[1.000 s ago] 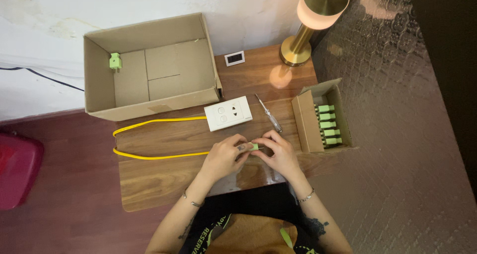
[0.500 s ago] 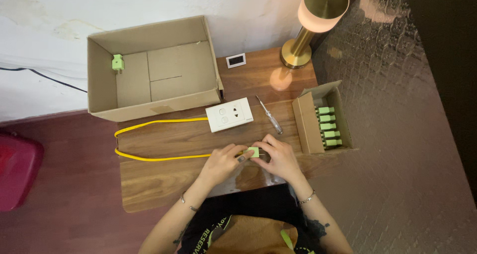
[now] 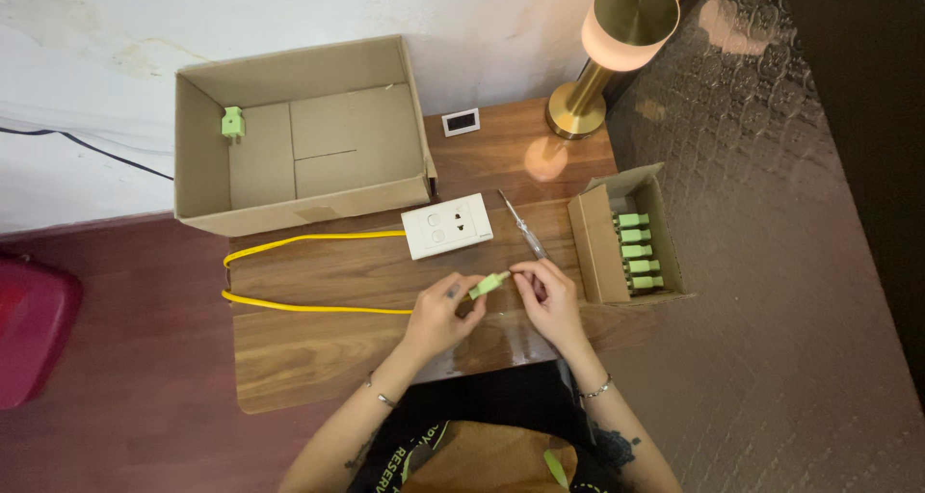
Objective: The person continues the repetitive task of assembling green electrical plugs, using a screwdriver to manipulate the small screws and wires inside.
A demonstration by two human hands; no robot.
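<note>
- Tabletop: dark wood-grain slab, rectangular, smooth and a bit glossy near my edge; everything I work on sits on it.
- Large cardboard box at the far left of the table, open on top, plain brown walls, with one small green plug lying in its far left corner.
- Lamp at the far right: round brass-coloured base and stem, drum-shaped shade, casting a warm spot on the wood.
- Small cardboard box to the right, flaps open, holding a neat row of green plugs stacked side by side.
- Yellow cable: thin, round, looped along the table from the left and running up to my left hand.
- White socket plate: flat glossy rectangle with rounded corners, just past my hands.
- Screwdriver: slim, lying slanted beside the plate.
- Left hand: fingers curled, pinching the light-green plug at the cable end, just above the table's middle.
- Right hand: fingertips drawn together at the plug's other end; I can't tell whether they quite touch it.
- Small white-framed rectangle lying near the wall.
</note>
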